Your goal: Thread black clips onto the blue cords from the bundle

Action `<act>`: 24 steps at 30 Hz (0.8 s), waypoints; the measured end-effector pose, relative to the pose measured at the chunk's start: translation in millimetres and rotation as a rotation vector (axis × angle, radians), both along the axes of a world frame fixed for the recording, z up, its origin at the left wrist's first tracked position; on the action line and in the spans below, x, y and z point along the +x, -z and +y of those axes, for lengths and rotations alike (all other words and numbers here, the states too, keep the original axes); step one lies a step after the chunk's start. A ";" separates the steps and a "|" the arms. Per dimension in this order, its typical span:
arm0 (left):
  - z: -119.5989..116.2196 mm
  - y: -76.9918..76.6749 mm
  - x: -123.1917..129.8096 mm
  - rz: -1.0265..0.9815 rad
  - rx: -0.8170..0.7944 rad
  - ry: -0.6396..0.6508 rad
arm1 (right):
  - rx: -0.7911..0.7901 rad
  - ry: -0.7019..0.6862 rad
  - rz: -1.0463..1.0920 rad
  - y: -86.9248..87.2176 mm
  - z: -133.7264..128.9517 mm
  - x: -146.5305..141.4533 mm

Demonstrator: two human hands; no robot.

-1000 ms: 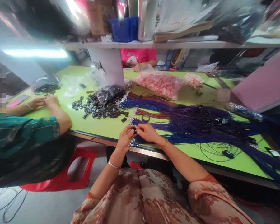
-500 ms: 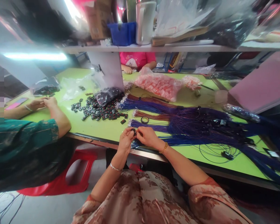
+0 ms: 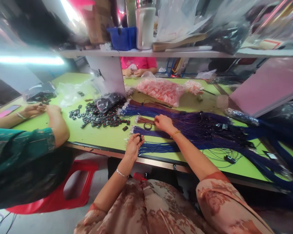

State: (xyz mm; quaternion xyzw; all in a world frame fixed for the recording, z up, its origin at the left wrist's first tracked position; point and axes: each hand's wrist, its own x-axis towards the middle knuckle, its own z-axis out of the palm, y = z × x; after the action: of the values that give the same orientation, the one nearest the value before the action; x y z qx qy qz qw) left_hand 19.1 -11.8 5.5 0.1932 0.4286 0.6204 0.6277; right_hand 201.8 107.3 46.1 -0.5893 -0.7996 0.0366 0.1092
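Note:
My left hand (image 3: 133, 145) is near the table's front edge, its fingers closed on a small black part (image 3: 139, 137). Farther forward and to the right, my right hand (image 3: 164, 123) rests over the brown wires (image 3: 146, 120), fingers pressed together; whether it grips a wire is too small to tell. A black ring (image 3: 147, 126) lies just left of it. Purple-blue wires (image 3: 152, 132) with pale tips run between my hands and off to the right. Left of them lies a pile of black connectors (image 3: 100, 117), one of them apart (image 3: 125, 128).
A co-worker's hands (image 3: 37, 110) are at the left, another person's hands (image 3: 134, 72) across the table. A bag of pink parts (image 3: 161, 91) lies behind the wires. The shelf (image 3: 175, 54) overhead holds a blue bin (image 3: 123, 38) and a mug (image 3: 145, 29).
My right hand has left my left hand and moved forward and right onto the brown wires. My left hand stays near the edge with the black part. The view has shifted slightly.

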 end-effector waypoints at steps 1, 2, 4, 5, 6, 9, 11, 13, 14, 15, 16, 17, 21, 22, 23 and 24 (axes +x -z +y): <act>0.5 1.3 0.5 0.000 -0.009 0.005 | -0.024 0.013 -0.042 4.7 6.8 2.7; 0.8 2.1 0.8 0.000 -0.014 0.007 | -0.041 0.012 -0.065 9.2 11.6 4.4; 0.9 1.9 0.8 0.000 -0.018 0.008 | -0.049 -0.004 -0.077 16.3 16.5 5.9; 0.7 1.3 0.6 0.000 -0.021 0.008 | -0.045 -0.017 -0.080 18.3 17.3 6.4; 0.6 0.5 0.2 -0.001 -0.024 0.008 | -0.038 -0.033 -0.084 19.2 17.4 7.1; 0.2 -1.2 -0.7 -0.005 -0.028 0.015 | 0.001 -0.098 -0.103 16.9 16.4 8.9; 0.2 -0.9 -0.9 -0.008 -0.017 0.022 | 0.028 -0.121 -0.111 13.7 16.1 8.3; 0.5 0.0 -0.7 -0.005 -0.007 0.026 | 0.020 -0.128 -0.103 10.9 17.0 5.0; 0.6 0.5 -0.6 -0.004 -0.006 0.026 | 0.004 -0.132 -0.098 9.9 18.0 2.8; 0.8 1.0 -0.5 -0.004 -0.007 0.026 | -0.016 -0.140 -0.096 9.3 19.4 0.5; 0.9 1.3 -0.5 -0.004 -0.009 0.027 | -0.036 -0.150 -0.095 9.1 21.1 -1.6; 0.9 1.5 -0.5 -0.006 -0.012 0.029 | -0.048 -0.156 -0.093 9.3 23.0 -3.0; 0.8 1.7 -1.4 -0.018 -0.009 0.026 | -0.080 -0.131 -0.095 12.7 31.6 -0.5; 0.7 1.9 -1.6 -0.021 -0.006 0.023 | -0.099 -0.132 -0.099 13.8 33.5 1.7; 0.6 2.1 -1.7 -0.024 -0.005 0.021 | -0.120 -0.137 -0.104 14.8 35.0 3.9; 0.6 2.4 -1.8 -0.027 -0.006 0.021 | -0.138 -0.145 -0.107 15.7 36.2 6.1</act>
State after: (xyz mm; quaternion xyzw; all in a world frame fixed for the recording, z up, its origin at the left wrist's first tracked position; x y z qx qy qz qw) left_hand 17.3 -11.2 3.1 0.1875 0.4198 0.6152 0.6404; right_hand 207.9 143.4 30.4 -0.5372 -0.8404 0.0678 0.0227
